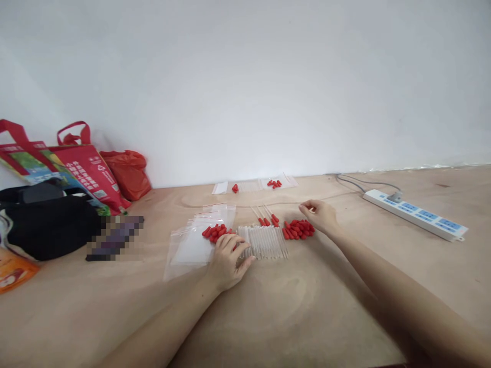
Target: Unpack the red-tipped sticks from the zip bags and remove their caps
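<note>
A row of clear glass tubes [266,242] lies on the wooden table [291,306]. My left hand [229,259] rests at the row's left end, fingers curled over the nearest tubes. Red rubber caps sit in two piles, one pile [215,232] left of the tubes and another pile [298,229] to the right. My right hand [320,215] hovers by the right pile, fingers pinched together; what they hold is too small to make out. Assembled droppers with red caps [268,219] lie just behind the tubes. Clear zip bags [195,240] are stacked under and beside my left hand.
Filled zip bags [261,185] lie near the white wall. A white power strip [416,213] with its cable sits at the right. Red shopping bags [90,171], a black bag [49,220] and a blurred dark object [115,237] crowd the left side.
</note>
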Tool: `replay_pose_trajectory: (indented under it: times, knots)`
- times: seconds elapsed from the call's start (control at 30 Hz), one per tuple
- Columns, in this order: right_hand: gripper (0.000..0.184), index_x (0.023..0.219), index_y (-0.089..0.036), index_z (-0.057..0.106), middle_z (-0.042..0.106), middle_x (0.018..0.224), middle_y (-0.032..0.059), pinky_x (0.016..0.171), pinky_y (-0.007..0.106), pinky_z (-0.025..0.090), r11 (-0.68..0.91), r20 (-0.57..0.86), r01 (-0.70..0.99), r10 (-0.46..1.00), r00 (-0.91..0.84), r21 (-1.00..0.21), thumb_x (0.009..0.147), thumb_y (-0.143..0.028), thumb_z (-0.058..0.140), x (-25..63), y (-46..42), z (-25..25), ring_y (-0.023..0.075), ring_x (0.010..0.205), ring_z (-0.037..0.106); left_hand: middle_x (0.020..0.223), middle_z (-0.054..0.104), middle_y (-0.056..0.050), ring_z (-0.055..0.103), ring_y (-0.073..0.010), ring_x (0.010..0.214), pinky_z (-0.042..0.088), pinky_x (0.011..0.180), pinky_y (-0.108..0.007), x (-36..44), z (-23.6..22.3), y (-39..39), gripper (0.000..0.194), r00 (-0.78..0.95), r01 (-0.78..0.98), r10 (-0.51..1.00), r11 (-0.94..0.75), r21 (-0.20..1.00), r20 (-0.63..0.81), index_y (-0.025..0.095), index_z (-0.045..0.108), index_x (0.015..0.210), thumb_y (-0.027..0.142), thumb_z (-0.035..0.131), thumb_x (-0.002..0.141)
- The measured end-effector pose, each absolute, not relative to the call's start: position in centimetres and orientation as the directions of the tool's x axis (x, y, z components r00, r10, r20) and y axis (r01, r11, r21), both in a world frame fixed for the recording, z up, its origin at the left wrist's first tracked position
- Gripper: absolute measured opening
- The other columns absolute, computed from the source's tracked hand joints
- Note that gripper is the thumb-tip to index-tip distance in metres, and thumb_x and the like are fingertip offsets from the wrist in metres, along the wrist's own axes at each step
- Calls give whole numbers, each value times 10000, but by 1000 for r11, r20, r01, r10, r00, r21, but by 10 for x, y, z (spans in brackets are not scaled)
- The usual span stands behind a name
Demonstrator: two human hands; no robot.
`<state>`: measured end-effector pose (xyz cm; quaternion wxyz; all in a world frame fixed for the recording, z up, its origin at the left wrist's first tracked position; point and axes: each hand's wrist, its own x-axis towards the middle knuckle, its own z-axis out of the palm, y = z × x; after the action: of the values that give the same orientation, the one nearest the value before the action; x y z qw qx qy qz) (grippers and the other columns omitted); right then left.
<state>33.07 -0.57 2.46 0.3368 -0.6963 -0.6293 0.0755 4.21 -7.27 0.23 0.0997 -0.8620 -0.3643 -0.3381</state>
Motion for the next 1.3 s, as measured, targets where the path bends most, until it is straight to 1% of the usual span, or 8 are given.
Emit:
replay_pose_trajectory:
  times: [0.27,0.43,0.6,0.77,0.87,0.93,1.1,1.3]
  knots:
    - [171,487,-178,586,576,459,43,691,410,385,-117,-121,918,990,76,-379,601,-300,626,267,38,46,218,568,587,883,597,-63,508,-214,894,384,818,-404,40,3,-74,154,498,712,577,-699,76,648,190,613,854,303,537,781]
    - [163,479,-170,546,533,417,24,733,502,353,-148,-183,942,979,96,-302,580,-250,646,252,49,40,231,563,585,878,598,-60,511,-215,902,373,841,-419,41,4,-73,146,501,706,573,-704,76,649,192,612,830,304,533,779]
    - [126,553,-160,549,592,550,70,730,482,341,-80,-46,954,996,70,-289,623,-237,620,255,37,49,267,668,596,881,596,-60,514,-224,902,369,844,-429,40,4,-73,146,507,700,576,-709,84,641,190,596,851,296,525,780]
    - [146,828,-189,553,636,874,69,813,393,299,157,245,939,966,-82,-306,809,-225,413,264,-9,53,208,872,550,1056,547,-121,480,-254,1008,373,869,-432,38,3,-72,384,406,761,558,-645,70,724,153,457,1142,297,506,789]
    - [126,833,-191,540,638,821,53,759,352,316,561,575,801,733,-363,-208,831,-246,427,270,-44,34,188,792,533,1149,501,-148,443,-273,1085,351,900,-442,40,5,-74,453,364,794,506,-607,23,782,153,399,1213,299,498,796]
    - [132,903,-187,542,635,799,51,737,347,323,665,674,738,598,-433,-115,833,-217,433,273,-63,16,182,767,521,1143,522,-137,453,-273,1082,326,914,-450,42,7,-76,401,405,792,484,-610,-32,776,169,449,1182,297,491,804]
    - [209,980,-181,543,614,765,41,761,359,341,783,738,622,421,-528,-2,830,-138,404,270,-86,-10,160,736,510,885,654,-31,550,-210,911,228,948,-473,52,6,-85,180,546,700,456,-709,-84,702,228,600,951,264,462,841]
    - [169,955,-187,580,613,726,23,772,376,322,776,748,628,448,-490,-54,821,-253,500,263,-86,-8,154,703,484,646,629,16,544,-152,705,250,900,-446,56,3,-89,186,570,681,460,-728,-79,681,226,615,819,225,434,861]
